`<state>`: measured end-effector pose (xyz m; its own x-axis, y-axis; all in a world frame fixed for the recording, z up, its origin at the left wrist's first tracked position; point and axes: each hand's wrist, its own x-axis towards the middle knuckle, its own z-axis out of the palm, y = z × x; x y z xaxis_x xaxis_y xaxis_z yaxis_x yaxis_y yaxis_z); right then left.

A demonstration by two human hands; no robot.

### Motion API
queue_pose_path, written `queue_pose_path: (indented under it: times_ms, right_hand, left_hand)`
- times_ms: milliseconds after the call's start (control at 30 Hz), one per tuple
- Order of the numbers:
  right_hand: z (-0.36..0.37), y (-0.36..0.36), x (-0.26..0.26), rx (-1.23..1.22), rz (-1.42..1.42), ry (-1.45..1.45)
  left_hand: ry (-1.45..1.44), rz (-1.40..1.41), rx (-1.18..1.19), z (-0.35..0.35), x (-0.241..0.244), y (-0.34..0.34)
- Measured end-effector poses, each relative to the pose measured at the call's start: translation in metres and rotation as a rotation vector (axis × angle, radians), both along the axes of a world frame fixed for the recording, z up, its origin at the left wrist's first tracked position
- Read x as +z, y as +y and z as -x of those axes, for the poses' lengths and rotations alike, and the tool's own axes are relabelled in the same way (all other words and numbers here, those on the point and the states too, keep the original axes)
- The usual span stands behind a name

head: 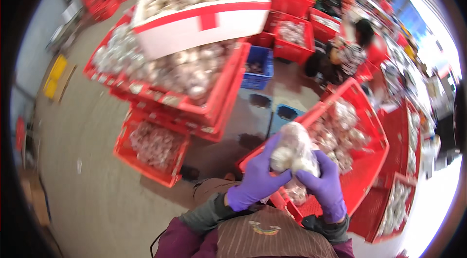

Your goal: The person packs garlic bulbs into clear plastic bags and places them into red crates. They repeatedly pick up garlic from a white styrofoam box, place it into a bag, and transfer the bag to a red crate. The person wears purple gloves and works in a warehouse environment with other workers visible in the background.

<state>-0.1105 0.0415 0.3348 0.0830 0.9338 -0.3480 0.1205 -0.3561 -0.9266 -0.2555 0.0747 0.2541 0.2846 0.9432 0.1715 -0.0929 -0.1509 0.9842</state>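
Both my hands wear purple gloves and hold one clear plastic bag of garlic bulbs (294, 148) between them. My left hand (259, 174) grips the bag's left side, its thumb at the lower edge. On the bag's right side is my right hand (323, 185), thumb also pressed to the lower edge. The bag is above the near left side of a tilted red plastic crate (368, 174), where several more bagged garlic packs (341, 134) lie. The lower part of the held bag overlaps the crate's contents in view, so whether they touch is unclear.
Stacked red crates (215, 112) stand ahead to the left, with loose and bagged garlic and a white foam box (237, 21) on top. A lower red crate (146, 163) and a blue crate (268, 72) stand on the floor. Another person (350, 53) sits among crates beyond.
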Motion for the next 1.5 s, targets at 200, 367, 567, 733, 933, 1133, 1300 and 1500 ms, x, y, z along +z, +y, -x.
queue_pose_path:
  times_ms: [200,367,567,733,933,1133,1300,1500]
  right_hand:
    - [0.013,0.008,-0.006,0.184,0.092,0.179]
    - [0.021,0.021,-0.008,0.149,-0.010,0.115]
    - [-0.014,0.022,-0.029,-0.051,-0.095,0.082]
    - [-0.069,0.016,-0.047,-0.332,-0.108,0.002]
    - [-0.149,0.017,-0.072,-0.654,-0.154,-0.002]
    - [-0.193,0.010,-0.289,-0.132,0.023,-0.397]
    - [-0.125,0.027,-0.358,-0.067,-0.019,-0.635]
    - [-0.073,0.068,-0.403,-0.004,0.404,-1.164]
  left_hand:
    - [-0.233,0.139,0.112,0.059,0.005,-0.007]
    - [-0.128,0.232,0.654,0.144,0.008,-0.005]
    - [0.707,0.068,1.254,0.253,-0.042,-0.015]
    - [0.489,0.083,1.112,0.240,-0.046,0.002]
    - [0.449,0.148,0.538,0.109,-0.070,0.028]
    - [0.593,-0.152,-0.002,-0.002,-0.080,0.036]
    - [0.733,-0.334,-0.124,-0.014,-0.089,0.042]
    - [0.743,-0.160,-0.046,-0.017,-0.069,0.033]
